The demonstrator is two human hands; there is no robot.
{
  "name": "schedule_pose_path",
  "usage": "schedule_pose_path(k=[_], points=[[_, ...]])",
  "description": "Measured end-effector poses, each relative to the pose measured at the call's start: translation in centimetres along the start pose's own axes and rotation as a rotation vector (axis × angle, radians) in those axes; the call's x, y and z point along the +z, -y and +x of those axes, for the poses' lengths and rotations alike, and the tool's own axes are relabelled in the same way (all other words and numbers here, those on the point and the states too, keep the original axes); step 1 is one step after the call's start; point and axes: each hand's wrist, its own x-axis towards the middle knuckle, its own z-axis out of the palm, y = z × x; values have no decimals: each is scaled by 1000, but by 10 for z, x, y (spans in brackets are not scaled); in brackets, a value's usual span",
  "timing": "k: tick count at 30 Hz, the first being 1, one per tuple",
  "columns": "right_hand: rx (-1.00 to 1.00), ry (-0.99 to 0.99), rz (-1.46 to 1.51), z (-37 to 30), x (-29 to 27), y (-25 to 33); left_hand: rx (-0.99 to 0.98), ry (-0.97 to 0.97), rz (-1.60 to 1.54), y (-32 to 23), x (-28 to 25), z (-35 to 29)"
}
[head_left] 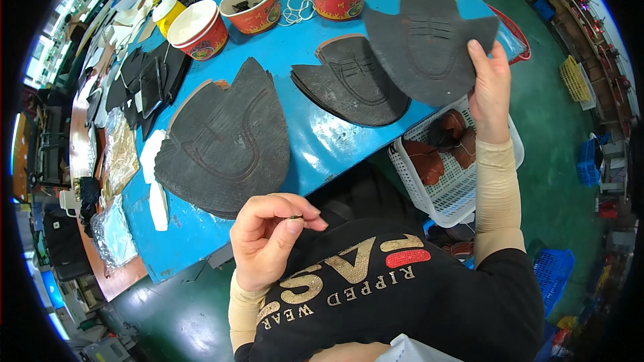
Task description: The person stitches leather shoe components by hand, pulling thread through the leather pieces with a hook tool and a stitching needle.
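My right hand [492,90] grips the right edge of a black shoe-upper piece [429,47], thumb on top, holding it above the far right of the table. The piece has a stitched curved outline and short slits. Below it to the left lies a stack of similar black upper pieces [355,84]. A larger stack of black upper pieces [225,141] sits nearer, on the left. Close to my body, my left hand [265,238] pinches a tiny dark bit [295,217] between thumb and forefinger; its kind is too small to make out.
Red-and-white paper tubs [339,7], some holding small black pieces, line the back of the blue table [315,151]. White cord [297,10] lies among them. A white plastic basket [439,204] with brown leather parts [426,161] stands at the table's right edge.
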Motion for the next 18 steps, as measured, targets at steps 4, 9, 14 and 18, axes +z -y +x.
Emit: schedule_pose_path(k=[4,9,14,18], points=[[109,119,-34,-4,29,-22,18,-22,17,0,-1,-1],[-11,107,-542,-8,35,-71,-73,-120,-73,-9,-5,-15],[-39,98,-580,-5,33,-86,-82,-122,-99,-12,-10,-20],[-37,177,-716,0,37,-85,-83,-127,-151,-14,-8,-16]])
